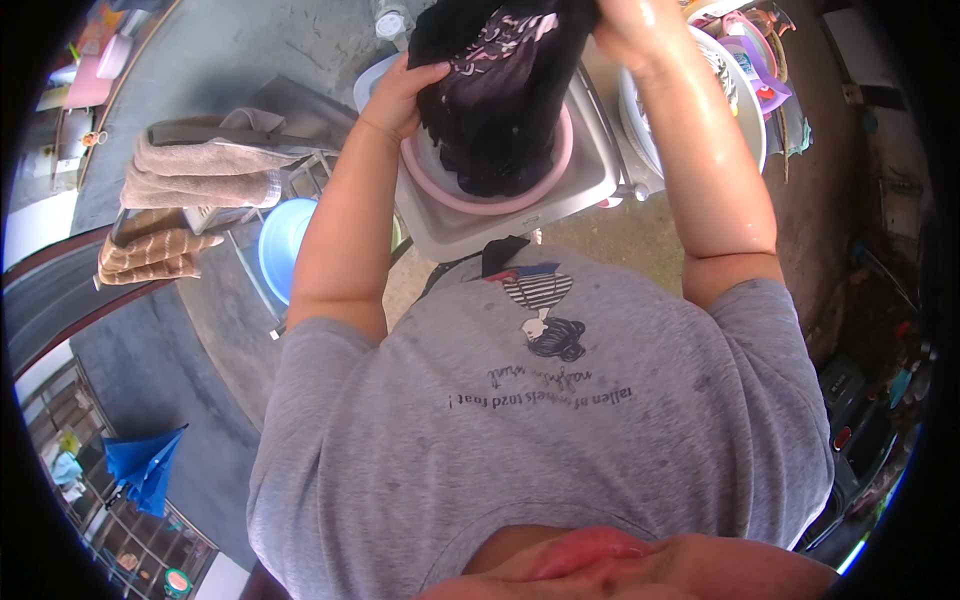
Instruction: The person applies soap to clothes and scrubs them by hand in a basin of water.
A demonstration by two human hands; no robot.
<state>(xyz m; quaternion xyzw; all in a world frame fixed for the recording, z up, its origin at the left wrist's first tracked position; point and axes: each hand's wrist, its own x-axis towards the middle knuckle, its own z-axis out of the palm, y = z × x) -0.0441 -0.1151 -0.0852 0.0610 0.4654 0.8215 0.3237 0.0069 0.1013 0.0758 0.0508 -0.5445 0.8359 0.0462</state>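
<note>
A dark wet-looking garment (495,97) with a pinkish-white print hangs stretched between my hands. My left hand (409,94) grips its left edge, the thumb lying over the fabric. Partly cut off by the top of the view, my right hand (637,34) is at the garment's upper right corner and appears to hold it; its fingertips are hidden. The lower part of the cloth hangs into a pink-rimmed basin (487,208), covering most of its inside. That basin stands in a light grey sink (442,244) right in front of me.
At the right is a white tub (754,112) with patterned cloth in it, beside a purple plastic item (772,94). A blue basin (285,247) stands to the left, near a metal rack holding a folded towel (202,176) and a brown striped cloth (154,251). A clear bottle (390,26) stands behind the sink.
</note>
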